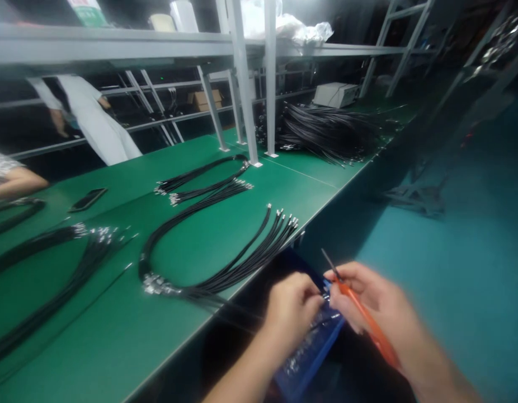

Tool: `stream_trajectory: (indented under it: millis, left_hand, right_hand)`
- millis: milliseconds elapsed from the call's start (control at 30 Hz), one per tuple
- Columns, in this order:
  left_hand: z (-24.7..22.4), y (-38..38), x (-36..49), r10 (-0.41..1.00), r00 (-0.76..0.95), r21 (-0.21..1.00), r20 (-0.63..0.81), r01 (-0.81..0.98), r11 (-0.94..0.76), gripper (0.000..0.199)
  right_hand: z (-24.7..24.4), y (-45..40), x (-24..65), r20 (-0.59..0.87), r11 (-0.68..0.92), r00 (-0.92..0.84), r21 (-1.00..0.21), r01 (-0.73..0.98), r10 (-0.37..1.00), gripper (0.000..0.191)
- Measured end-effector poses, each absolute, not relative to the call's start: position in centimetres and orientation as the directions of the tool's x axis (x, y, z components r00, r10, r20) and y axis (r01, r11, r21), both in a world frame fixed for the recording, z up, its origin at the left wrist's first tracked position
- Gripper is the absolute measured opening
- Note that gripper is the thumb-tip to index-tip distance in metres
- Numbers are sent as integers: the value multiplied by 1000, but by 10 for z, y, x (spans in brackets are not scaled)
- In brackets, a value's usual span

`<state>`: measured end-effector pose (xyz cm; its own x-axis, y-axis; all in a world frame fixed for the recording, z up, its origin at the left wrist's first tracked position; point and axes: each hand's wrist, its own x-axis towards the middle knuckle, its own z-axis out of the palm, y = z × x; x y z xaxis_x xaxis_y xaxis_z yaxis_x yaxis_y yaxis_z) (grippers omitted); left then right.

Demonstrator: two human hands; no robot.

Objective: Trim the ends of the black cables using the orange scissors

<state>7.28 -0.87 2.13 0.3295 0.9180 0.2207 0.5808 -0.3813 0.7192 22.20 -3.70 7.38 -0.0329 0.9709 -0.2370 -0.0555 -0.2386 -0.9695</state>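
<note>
My right hand is wrapped round an orange-handled tool with a thin metal shaft pointing up and left. A small blue piece shows at its fingertips. Just left of it, my left hand is closed in a pinch near the ends of thin black cables; what its fingertips hold is too small to make out. Below both hands sits a blue bin with small shiny parts. A curved bundle of black cables with silver ends lies on the green table, some strands running towards my left hand.
More cable bundles and a phone lie at the left, near a person's arm. Shelf posts stand on the table. Behind them are a large cable pile and a pale box. Another person stands beyond the table.
</note>
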Motion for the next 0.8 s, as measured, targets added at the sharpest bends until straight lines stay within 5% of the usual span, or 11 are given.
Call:
stream_trajectory:
  millis: [100,267,400,600,800]
  left_hand:
    - [9,-11,74,921,328,625,211,679,-385,8]
    - [15,8,28,961,62,446,269,876,-182,12]
    - [18,23,0,968,9,394,250,913,-110,12]
    - [31,32,-11,982,54,502,181,854,-140,9]
    - [77,26,39,926,342,738,163,581,-344,17]
  right_hand:
    - [63,-30,215,-177,-178,72,-984,14,982,36]
    - [30,-14,195,-45,-69,89,-952,297,995,24]
    - [0,-8,191,-94,-87,8,-885,458,996,6]
    - [-2,-11,210,-118,-153,136,-946,287,984,29]
    - [21,-13,209,-229,-179,167,-946,-270,959,37]
